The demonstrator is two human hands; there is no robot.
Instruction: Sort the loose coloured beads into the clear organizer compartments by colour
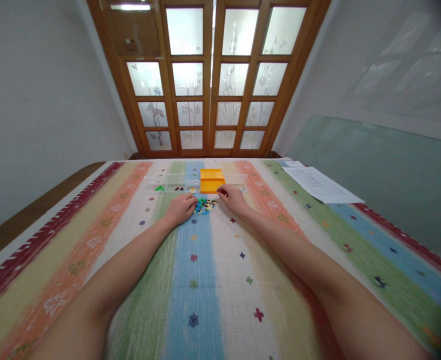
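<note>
A small heap of mixed colourful pieces (204, 206), too small to name, lies on the striped cloth. At its left edge rests my left hand (182, 207), palm down, fingers together and touching the heap; anything under them is hidden. My right hand (233, 197) is just right of the heap, by the front right corner of an open orange box (212, 186). Its thumb and fingers are pinched, and what they hold cannot be made out. Left of the box, clear shallow trays (171, 183) hold green pieces (159, 188) and dark red pieces (179, 189).
Another clear tray (239, 179) lies right of the orange box, partly behind my right hand. Printed paper sheets (320, 185) lie at the table's right side. Beyond the table's far edge stand wooden glazed doors (211, 100), with a glass panel (374, 165) along the right.
</note>
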